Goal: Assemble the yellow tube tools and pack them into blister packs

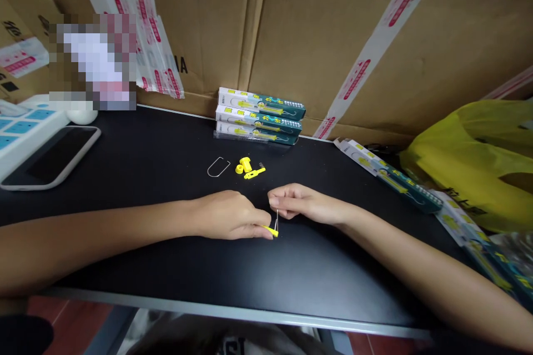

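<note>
My left hand (233, 215) is closed, pinching a small yellow plastic piece (273, 232) whose end sticks out past the thumb. My right hand (297, 201) is closed around the upper end of a thin metal wire (277, 219). The wire's lower end meets the yellow piece; whether it passes through cannot be made out. Beyond the hands lie a bent wire loop (213, 175), a yellow plastic cap (245, 164), a small yellow ring (239, 168), a flat yellow part with holes (255, 173) and a small coil spring (261, 166).
Three printed boxes (258, 116) are stacked at the back of the black table (166, 266). More printed boxes (391, 175) lie at right beside a yellow plastic bag (470, 161). A phone (52, 158) and a white power strip (25, 125) are at left. Large cardboard (333, 28) stands behind.
</note>
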Demonstrator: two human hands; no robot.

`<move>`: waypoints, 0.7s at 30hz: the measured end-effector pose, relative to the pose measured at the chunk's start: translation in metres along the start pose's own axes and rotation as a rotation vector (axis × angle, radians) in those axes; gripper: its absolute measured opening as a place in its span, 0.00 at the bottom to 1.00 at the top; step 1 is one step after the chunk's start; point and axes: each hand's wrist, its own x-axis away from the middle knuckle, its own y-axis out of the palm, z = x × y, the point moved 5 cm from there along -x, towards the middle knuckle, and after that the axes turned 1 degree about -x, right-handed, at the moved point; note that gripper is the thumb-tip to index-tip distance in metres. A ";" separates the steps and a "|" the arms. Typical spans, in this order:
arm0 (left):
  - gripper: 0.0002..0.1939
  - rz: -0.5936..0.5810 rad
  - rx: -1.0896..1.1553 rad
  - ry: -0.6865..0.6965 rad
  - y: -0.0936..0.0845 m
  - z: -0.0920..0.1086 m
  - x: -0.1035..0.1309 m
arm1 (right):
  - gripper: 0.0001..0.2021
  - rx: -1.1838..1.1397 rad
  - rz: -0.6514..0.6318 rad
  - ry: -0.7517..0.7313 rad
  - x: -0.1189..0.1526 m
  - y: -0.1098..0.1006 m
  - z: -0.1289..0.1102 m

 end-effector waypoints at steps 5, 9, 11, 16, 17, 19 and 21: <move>0.19 0.081 -0.078 -0.048 0.000 -0.003 0.002 | 0.22 -0.038 0.071 -0.025 -0.001 -0.008 0.001; 0.18 0.160 -0.303 -0.076 -0.008 -0.012 0.006 | 0.22 -0.108 0.231 -0.026 -0.003 -0.020 0.006; 0.17 0.200 -0.422 -0.135 -0.015 -0.021 0.009 | 0.20 -0.169 0.316 -0.012 -0.003 -0.028 0.010; 0.14 0.259 -0.543 -0.230 -0.023 -0.034 0.012 | 0.10 -0.246 0.420 -0.004 -0.003 -0.037 0.014; 0.13 0.261 -0.558 -0.208 -0.022 -0.032 0.011 | 0.09 -0.230 0.433 -0.018 -0.003 -0.037 0.013; 0.13 0.264 -0.582 -0.151 -0.019 -0.027 0.010 | 0.12 -0.141 0.460 -0.036 -0.001 -0.034 0.011; 0.13 0.270 -0.603 -0.097 -0.015 -0.020 0.009 | 0.14 0.054 0.465 -0.080 0.000 -0.027 0.007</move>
